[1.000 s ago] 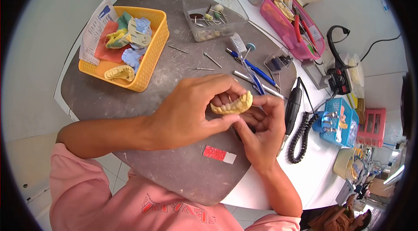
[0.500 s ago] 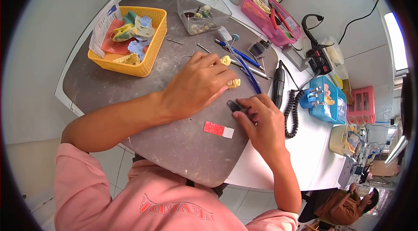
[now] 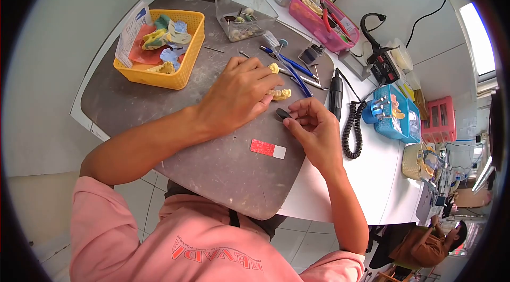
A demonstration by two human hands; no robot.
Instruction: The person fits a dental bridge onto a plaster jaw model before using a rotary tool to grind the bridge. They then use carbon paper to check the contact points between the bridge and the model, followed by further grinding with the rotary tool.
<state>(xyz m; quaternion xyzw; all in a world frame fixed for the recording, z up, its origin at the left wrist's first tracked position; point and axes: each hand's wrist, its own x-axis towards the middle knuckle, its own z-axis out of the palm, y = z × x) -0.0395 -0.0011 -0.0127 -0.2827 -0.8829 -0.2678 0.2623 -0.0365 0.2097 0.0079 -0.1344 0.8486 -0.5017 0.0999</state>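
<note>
My left hand (image 3: 239, 93) is closed over a yellow plaster dental cast (image 3: 280, 95), whose row of teeth sticks out past the fingertips. Just beyond the knuckles shows another yellow cast piece (image 3: 274, 68); whether the two are joined is hidden. My right hand (image 3: 317, 130) pinches a small dark, flat piece with a rounded end (image 3: 283, 114) between thumb and fingers, close below the cast but apart from it. On the grey board (image 3: 228, 175) under my hands lies a red and white paper strip (image 3: 267, 148).
A yellow basket (image 3: 186, 64) holds impressions and papers. Behind stands a clear box (image 3: 244, 16) of small burs. Blue pens (image 3: 297, 66), a black handpiece (image 3: 336, 96) with coiled cord, a pink basket (image 3: 324, 21) and a blue basket (image 3: 396, 112) line the right. A person (image 3: 425, 247) sits farther off.
The dark piece in my right hand has come up nearer the cast and turned. More of the cast's teeth show by my left fingers. The whole view has shifted slightly.
</note>
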